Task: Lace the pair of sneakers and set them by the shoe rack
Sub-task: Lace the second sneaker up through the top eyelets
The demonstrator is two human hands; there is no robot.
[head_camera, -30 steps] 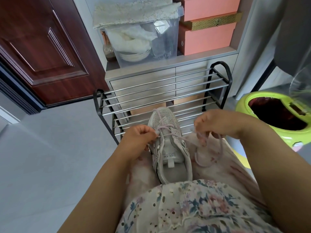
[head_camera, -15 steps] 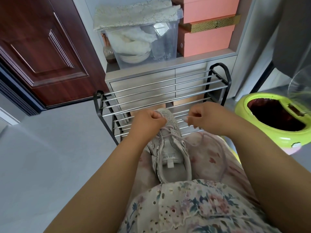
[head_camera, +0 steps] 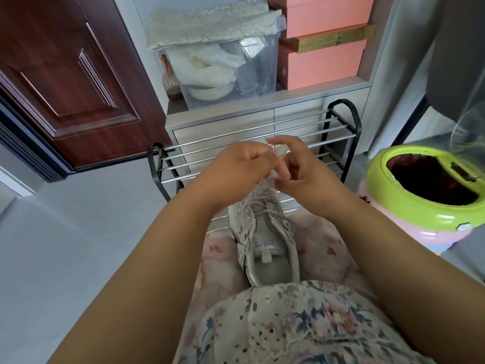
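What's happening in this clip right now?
A person sits with a grey sneaker on their lap, facing a metal shoe rack. Both hands meet above its toe: the left hand and right hand pinch the pale lace. Only the lower eyelets look laced; no second sneaker is in view.

Sneaker (head_camera: 265, 232) on lap (head_camera: 315, 248); shoe rack (head_camera: 338, 122), green-rimmed bin (head_camera: 409, 206) on grey floor (head_camera: 78, 245).

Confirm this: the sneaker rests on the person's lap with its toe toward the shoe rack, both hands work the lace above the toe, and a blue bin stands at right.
One slip: the bin is green-rimmed on a pink base, as the head view shows. The rest stands.
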